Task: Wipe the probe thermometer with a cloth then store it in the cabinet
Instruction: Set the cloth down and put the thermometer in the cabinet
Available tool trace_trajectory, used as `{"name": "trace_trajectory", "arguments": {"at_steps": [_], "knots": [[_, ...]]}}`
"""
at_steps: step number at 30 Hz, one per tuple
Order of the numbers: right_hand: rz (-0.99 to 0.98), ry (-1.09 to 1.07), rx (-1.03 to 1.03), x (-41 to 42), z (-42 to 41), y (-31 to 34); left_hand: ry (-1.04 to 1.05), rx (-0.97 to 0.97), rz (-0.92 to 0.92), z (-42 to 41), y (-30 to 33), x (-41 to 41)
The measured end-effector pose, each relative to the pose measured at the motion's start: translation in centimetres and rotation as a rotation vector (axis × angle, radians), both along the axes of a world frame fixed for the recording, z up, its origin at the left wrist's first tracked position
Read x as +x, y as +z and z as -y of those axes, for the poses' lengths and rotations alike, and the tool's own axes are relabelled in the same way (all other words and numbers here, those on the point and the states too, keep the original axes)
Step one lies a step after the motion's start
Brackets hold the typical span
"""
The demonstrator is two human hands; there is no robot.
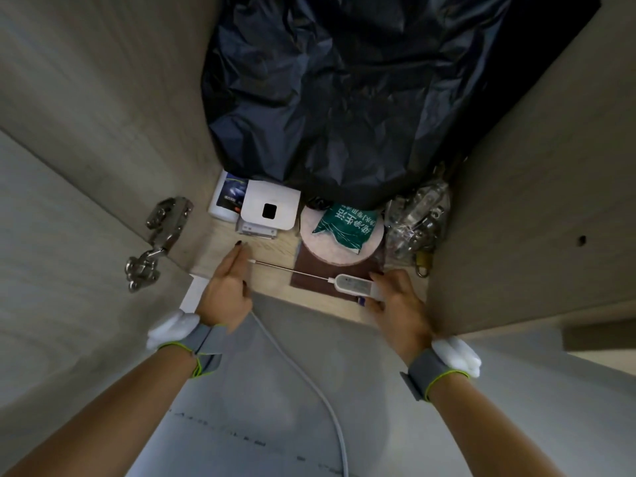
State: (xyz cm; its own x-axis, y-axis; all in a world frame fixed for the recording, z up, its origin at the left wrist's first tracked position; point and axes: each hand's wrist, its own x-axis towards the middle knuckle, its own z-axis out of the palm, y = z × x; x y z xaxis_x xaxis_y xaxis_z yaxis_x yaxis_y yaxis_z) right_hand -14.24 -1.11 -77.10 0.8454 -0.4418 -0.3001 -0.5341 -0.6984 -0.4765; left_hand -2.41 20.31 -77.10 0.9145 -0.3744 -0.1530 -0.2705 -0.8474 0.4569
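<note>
At the front edge of the cabinet shelf (275, 249), the probe thermometer (351, 283) lies almost level, its white oblong body at the right and its thin metal probe reaching left across a dark brown mat (309, 280). The right hand (395, 304) grips the white body, thumb and fingers closed around its rear end. The left hand (227, 290) is open, fingers stretched flat with dark-painted nails, its fingertips on the shelf just beside the probe's tip; it holds nothing. Both wrists carry grey bands with white pads.

Behind the probe, a round pinkish disc (340, 246) sits on the far part of the mat, with a green printed packet (347, 228) on top of it. Toward the shelf's left rear stands a white square box (270, 210) with a black square on its lid, stacked on a smaller white piece, and a dark-printed white box (225, 197) is beside it against the left wall. At the right rear, a clear bag of metal hardware (416, 222) leans by the right wall, a small brass padlock (422, 265) below it. A large crumpled dark plastic bag (344, 98) fills the space behind everything. A metal hinge (156, 242) is mounted on the left panel, and a white cable (309, 380) trails over the grey floor below.
</note>
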Motion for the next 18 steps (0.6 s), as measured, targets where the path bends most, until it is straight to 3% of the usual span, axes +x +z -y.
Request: {"name": "trace_trajectory", "arguments": {"at_steps": [4,9,14,18], "knots": [[-0.013,-0.016,0.0,-0.3,-0.5,2.2,0.03,-0.02,-0.015,0.3,1.6,-0.7],[-0.072,-0.013,-0.059,-2.3,-2.3,11.1,0.117,-0.048,-0.085,1.5,9.9,-3.7],[-0.117,0.003,-0.004,-5.4,-4.6,25.1,0.027,-0.002,-0.248,1.7,23.4,-8.4],[-0.145,-0.002,0.037,-7.1,-6.7,40.9,-0.048,0.055,-0.284,0.3,39.5,-10.9]]}}
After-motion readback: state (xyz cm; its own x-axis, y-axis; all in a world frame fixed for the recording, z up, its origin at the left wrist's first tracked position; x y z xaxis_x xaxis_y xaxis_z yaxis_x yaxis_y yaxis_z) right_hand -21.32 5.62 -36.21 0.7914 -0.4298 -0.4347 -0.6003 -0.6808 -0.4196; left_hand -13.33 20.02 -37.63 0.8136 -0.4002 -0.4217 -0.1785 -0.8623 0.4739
